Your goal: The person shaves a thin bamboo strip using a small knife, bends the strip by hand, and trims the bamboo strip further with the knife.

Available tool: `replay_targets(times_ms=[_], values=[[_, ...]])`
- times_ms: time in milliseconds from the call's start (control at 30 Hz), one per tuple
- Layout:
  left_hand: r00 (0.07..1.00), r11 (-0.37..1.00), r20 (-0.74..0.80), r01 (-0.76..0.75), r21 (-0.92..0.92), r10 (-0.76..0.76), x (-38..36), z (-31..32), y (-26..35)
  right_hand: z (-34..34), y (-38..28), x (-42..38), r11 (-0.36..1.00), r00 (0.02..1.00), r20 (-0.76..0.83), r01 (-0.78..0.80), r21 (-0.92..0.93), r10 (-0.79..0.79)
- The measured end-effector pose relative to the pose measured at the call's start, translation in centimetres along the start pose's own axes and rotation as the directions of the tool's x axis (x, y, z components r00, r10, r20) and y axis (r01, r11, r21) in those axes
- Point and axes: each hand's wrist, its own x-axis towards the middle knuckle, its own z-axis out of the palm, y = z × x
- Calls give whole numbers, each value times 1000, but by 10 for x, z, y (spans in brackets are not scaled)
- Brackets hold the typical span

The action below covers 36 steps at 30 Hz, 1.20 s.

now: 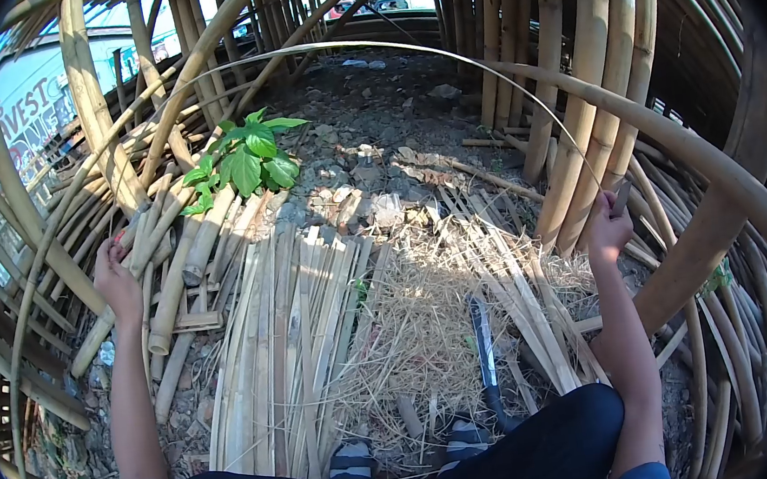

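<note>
A long thin bamboo strip arches high across the view, one end at each hand. At the left, my left hand is closed on one end of it. On the right my right hand pinches the other end, and a short dark blade-like piece sticks up from the same fist. Below and between the hands, split bamboo slats lie side by side on the ground. Next to them is a heap of thin shavings. A long dark tool with a shiny strip lies on the shavings near my feet.
Bamboo poles stand at the right, with a thick pole slanting across them. More poles are piled at the left beside a green leafy plant. Rubble covers the ground ahead. My shoes are at the bottom.
</note>
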Motion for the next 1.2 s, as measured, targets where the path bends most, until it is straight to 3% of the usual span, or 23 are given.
replay_targets(times_ms=[67, 100, 167, 267, 367, 500, 567, 600, 667, 733, 767, 800, 833, 867, 900, 1000, 1033, 1200], values=[[980, 979, -120, -136, 153, 155, 18, -20, -41, -13, -3, 5, 999, 999, -16, 34, -39, -34], [981, 979, -123, -131, 153, 151, 24, -31, -52, -19, 5, 13, 995, 995, -38, 92, -45, -94], [944, 928, -151, -242, 282, 292, 34, -56, -71, -30, 18, 27, 986, 985, -57, 157, -50, -160], [971, 968, -27, -232, 95, 236, 46, -88, -101, -46, 29, 39, 839, 840, 82, 541, -53, -537], [965, 965, 26, -258, -49, 260, 56, -111, -124, -49, 22, 37, 828, 831, 83, 555, -74, -550], [943, 944, 40, -329, -4, 329, 57, -120, -117, -44, 8, 31, 791, 803, 105, 596, -135, -587], [967, 960, -9, -251, 120, 254, 54, -116, -115, -39, 1, 26, 785, 802, 106, 597, -163, -588], [967, 960, -11, -252, 121, 255, 51, -112, -108, -35, -3, 20, 838, 852, 88, 524, -151, -517], [992, 994, -108, -50, 98, 61, 42, -100, -84, -26, -14, 9, 884, 894, 69, 448, -133, -443], [990, 995, -125, -59, 79, 69, 27, -85, -65, -15, -24, -3, 996, 994, 60, 88, 13, -89], [994, 999, -112, 12, -38, -17, 18, -74, -57, -11, -27, -6, 998, 996, 86, 36, -44, -32], [991, 984, -90, 84, -154, -99, 9, -63, -47, -3, -21, -10, 999, 996, 85, 37, -40, -33], [991, 985, -94, 83, -154, -98, -1, -53, -34, 7, -12, -16, 998, 995, 102, -10, 62, 4], [991, 958, -50, 109, -264, -127, -11, -42, -19, 14, -8, -19, 985, 992, 124, -58, 163, 38], [989, 919, -3, 138, -370, -150, -20, -32, -6, 13, -18, -25, 985, 976, 203, -112, 130, 84], [975, 862, 97, 224, -455, -201, -42, -12, 28, 17, -45, -46, 977, 959, 269, -139, 164, 91], [975, 862, 96, 224, -454, -202, -46, -6, 34, 17, -50, -49, 989, 957, 283, -102, 104, 69], [958, 782, 152, 287, -553, -244, -61, 11, 58, 18, -53, -57, 983, 945, 321, -118, 144, 66]])
